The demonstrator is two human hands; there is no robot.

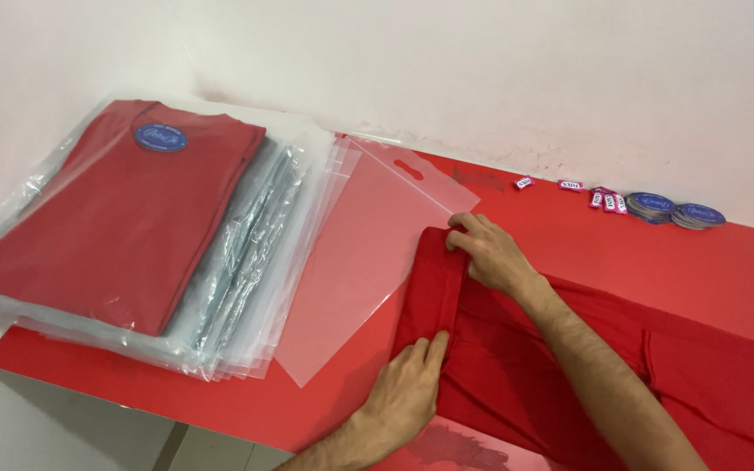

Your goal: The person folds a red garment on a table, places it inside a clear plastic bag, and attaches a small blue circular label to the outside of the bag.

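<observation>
A red garment point(517, 358) lies on the red table point(639, 253), its left end turned over into a narrow fold. My right hand point(490, 253) pinches the far corner of that fold. My left hand point(407, 384) presses fingers down on the near end of the same fold. Just left of the fold lies an empty clear plastic bag point(368, 253) with a hanger slot at its top.
A stack of bagged red garments point(115, 218), the top one bearing a round blue sticker, sits at the left against the white wall. Small labels point(604, 197) and two piles of round blue stickers point(674, 211) lie at the far edge.
</observation>
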